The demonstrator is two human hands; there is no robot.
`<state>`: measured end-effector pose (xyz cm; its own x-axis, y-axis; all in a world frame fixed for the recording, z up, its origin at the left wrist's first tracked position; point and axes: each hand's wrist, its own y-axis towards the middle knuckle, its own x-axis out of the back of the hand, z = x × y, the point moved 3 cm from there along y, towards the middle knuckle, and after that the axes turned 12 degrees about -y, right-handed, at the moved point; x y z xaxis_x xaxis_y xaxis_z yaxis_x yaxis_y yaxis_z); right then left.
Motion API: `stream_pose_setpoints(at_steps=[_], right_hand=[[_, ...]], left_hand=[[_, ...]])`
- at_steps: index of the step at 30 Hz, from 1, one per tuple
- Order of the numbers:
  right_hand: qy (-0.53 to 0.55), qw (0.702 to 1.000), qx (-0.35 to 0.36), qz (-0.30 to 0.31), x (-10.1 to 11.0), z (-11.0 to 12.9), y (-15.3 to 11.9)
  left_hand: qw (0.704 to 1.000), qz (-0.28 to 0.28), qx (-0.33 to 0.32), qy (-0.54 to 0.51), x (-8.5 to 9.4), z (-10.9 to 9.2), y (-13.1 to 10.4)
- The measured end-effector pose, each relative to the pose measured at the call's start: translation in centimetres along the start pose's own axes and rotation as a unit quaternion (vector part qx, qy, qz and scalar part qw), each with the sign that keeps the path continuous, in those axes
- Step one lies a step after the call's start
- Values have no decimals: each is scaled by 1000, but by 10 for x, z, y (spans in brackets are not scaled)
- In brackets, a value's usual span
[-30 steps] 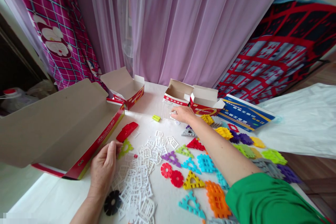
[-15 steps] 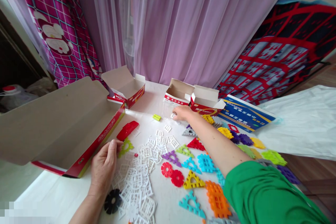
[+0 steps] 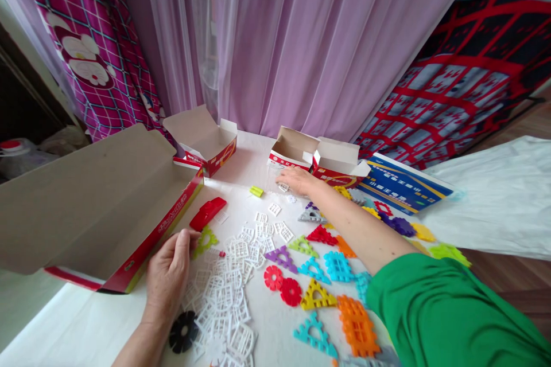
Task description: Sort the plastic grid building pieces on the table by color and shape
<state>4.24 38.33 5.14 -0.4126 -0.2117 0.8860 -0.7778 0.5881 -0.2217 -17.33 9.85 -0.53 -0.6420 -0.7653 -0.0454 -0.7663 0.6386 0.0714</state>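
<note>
My right hand reaches to the far part of the table, its fingertips closed on a small white window piece. A small white round piece lies just below that hand. My left hand rests at the left with fingers curled and thumb on top; what they hold, if anything, is hidden. By its fingertips lie a lime green toothed piece and a red plastic piece. A pile of white window pieces spreads between my arms, with a black notched disc beside my left wrist.
A large open carton stands at the left. Smaller open boxes line the back, with a blue printed box panel at the right. Coloured triangles, red discs and an orange panel lie near my right arm.
My right hand has shifted slightly left, and the small round white piece below it shows more clearly. My left hand has hardly moved. The view has tilted a little.
</note>
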Motion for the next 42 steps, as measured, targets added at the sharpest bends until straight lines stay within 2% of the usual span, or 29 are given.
stream_pose_setpoints(at_steps=[2, 4, 7, 12, 18, 38, 42], right_hand=[[24, 998, -54, -9, 1, -6, -3], [37, 993, -116, 10, 1, -9, -4], [39, 986, -153, 48, 1, -5, -3], [43, 987, -136, 77, -2, 4, 1], [38, 992, -97, 64, -4, 2, -3], [45, 986, -152, 52, -10, 1, -5], [53, 988, -134, 54, -9, 2, -7]], left_hand=[[1000, 0, 3, -1, 0, 1, 0], [1000, 1, 6, -6, 0, 3, 0], [1000, 2, 9, -15, -1, 3, 1], [1000, 1, 15, -18, -1, 2, 0], [1000, 2, 16, -16, -1, 3, 0], [1000, 0, 12, -1, 2, 6, 2], [1000, 2, 17, -4, 2, 6, 2]])
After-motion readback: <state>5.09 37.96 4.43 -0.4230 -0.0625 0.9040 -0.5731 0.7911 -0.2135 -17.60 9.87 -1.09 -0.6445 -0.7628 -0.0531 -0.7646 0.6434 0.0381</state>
